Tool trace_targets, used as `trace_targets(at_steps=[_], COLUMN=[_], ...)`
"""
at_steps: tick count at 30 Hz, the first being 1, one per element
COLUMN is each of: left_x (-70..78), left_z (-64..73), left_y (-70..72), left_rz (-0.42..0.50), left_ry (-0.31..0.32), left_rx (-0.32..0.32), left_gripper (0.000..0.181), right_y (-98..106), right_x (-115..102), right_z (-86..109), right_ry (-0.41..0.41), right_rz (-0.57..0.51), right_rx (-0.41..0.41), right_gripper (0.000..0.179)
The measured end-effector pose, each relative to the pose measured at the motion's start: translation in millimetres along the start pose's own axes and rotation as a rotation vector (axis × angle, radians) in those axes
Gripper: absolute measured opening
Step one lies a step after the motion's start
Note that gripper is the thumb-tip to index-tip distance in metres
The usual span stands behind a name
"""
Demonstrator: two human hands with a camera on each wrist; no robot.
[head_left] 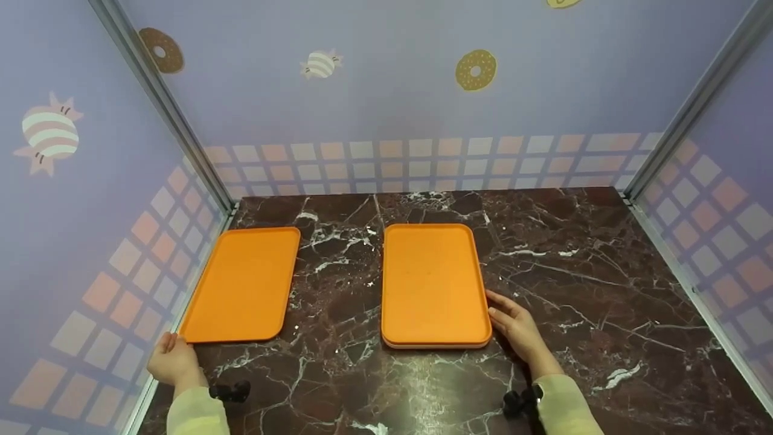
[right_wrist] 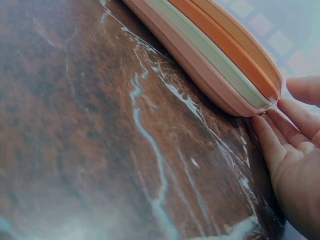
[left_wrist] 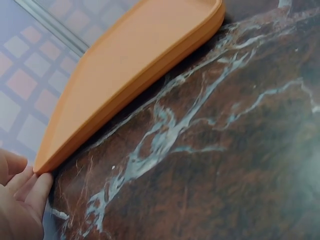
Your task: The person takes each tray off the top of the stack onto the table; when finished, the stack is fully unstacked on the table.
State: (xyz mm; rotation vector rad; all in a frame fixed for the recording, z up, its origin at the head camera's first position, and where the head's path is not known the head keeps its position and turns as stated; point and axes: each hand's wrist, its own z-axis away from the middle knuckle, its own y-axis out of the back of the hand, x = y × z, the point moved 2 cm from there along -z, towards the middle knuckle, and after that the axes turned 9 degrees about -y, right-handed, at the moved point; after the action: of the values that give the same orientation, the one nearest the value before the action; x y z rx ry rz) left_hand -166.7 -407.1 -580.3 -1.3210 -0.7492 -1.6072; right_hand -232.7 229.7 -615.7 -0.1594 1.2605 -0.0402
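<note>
An orange tray (head_left: 241,287) lies at the left of the table, by the side wall. My left hand (head_left: 175,361) is at its near left corner; in the left wrist view the fingers (left_wrist: 37,195) pinch that corner. To the right of this tray, near the middle of the table, sits a stack of trays (head_left: 432,284) with an orange one on top. Below the orange, the right wrist view reveals a pale green tray (right_wrist: 210,55) and a pink tray (right_wrist: 200,75). My right hand (head_left: 516,326) touches the stack's right side near its front corner, fingers extended.
Dark marbled table (head_left: 580,260) lies beneath everything. Patterned panels enclose it: a left wall (head_left: 78,241), a back wall (head_left: 392,109) and a right wall (head_left: 724,205), with metal posts at the corners. A strip of tabletop separates the single tray from the stack.
</note>
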Motion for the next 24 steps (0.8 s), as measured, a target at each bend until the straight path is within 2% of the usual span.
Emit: trace_targets(at_steps=[5,12,15,18,24], left_x=[-0.8,-2.2,-0.5,2.0,1.0], left_z=[7.2,25.2,36.0,49.2,82.4], left_y=[-6.2,-16.6,-23.3,-33.4,-59.1], left_rz=[-0.122,-0.147,-0.123,-0.088,-0.005], left_ry=[-0.071,-0.127,-0.162,-0.238,-0.35], left_rx=[-0.026,-0.046,-0.04,-0.042,-0.123], left_gripper=[0.051,0.064,0.067,0.067,0.061], right_y=[0,0,-1,-1,-1], right_x=[0,1,1,1,0], right_z=[-1.2,-2.2,-1.8,-1.1,-0.5], right_ry=[-0.018,-0.028,-0.028,-0.031,-0.029], right_rz=[0.003,0.0,0.016,0.013,0.006], right_rx=[0.005,0.005,-0.003,-0.008,-0.001], right_gripper=[0.053,0.053,0.054,0.055,0.054])
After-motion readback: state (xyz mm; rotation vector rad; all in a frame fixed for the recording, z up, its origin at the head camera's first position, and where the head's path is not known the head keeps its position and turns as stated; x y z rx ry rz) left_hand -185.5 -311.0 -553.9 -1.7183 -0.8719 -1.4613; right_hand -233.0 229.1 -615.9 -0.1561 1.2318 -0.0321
